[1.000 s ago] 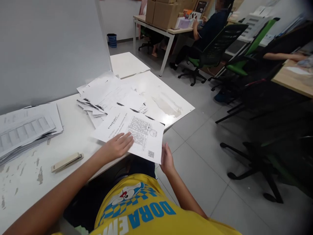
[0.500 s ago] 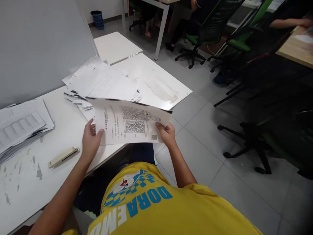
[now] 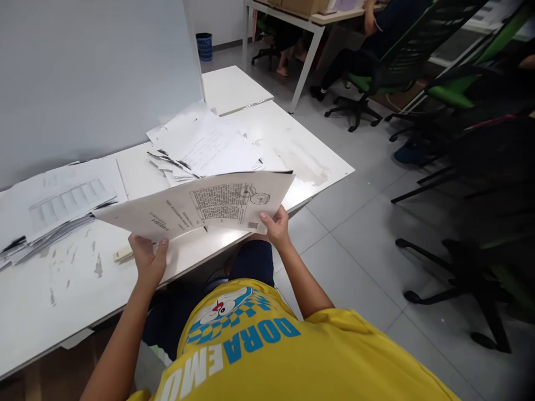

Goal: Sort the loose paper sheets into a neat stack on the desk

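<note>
Head view: printed document (image 3: 221,200) is held up, bowed, over the near edge of the white worktop (image 3: 326,159). Right hand (image 3: 277,225): grip closed on its near right corner, thumb on the printed face beside a round stamp. Left hand (image 3: 147,260): at the near left edge; cannot tell whether its grip is closed. Stapler (image 3: 123,254) just beside left hand, partly hidden. Loose paper pile (image 3: 217,142) behind document; paper stack (image 3: 67,195) further left.

Two hands (image 3: 148,264), one document (image 3: 225,201), two paper piles (image 3: 62,195), one stapler (image 3: 123,255), one bin (image 3: 204,47), perhaps four chairs (image 3: 455,96).
</note>
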A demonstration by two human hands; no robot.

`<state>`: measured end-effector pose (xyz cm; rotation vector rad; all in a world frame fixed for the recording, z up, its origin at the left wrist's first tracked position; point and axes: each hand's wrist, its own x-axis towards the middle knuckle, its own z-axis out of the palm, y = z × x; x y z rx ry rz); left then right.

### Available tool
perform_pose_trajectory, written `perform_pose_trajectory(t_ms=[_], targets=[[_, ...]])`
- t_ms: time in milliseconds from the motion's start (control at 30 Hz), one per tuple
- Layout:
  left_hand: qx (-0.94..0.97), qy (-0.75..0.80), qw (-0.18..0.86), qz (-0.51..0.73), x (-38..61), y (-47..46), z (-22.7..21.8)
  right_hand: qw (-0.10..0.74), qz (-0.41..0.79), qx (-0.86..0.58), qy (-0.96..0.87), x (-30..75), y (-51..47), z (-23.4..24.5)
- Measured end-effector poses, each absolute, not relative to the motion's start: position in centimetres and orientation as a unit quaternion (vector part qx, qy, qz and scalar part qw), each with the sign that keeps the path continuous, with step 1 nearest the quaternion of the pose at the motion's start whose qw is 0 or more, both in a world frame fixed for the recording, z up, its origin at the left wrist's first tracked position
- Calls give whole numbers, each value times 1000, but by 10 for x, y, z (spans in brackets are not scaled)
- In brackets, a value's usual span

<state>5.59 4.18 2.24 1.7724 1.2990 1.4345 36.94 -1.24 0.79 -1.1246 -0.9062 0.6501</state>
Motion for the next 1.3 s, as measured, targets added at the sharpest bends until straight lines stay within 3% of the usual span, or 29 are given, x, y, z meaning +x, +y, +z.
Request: perform_pose_trajectory(t_ms=[200,367,467,600,733,967,1300], targets=[[666,567,174,453,57,42,19,657,326,-578,-357,361,-23,2],[646,570,200,467,61,43,23,641,329,-601,-346,370,-23,6],[670,563,191,445,53,37,39,621,389,-579,-357,384,-24,17],[720,563,72,399,28,25,62,547,506,-565,-353,403,-29,31],[775,535,-9,336,1,14,53,494,549,-583,-339,406,-31,28],[829,513,16,221,-15,-1,21,449,573,-581,-363,389,-26,20],[817,515,9,259,-14,-1,16,444,571,-595,-351,379,-22,20]])
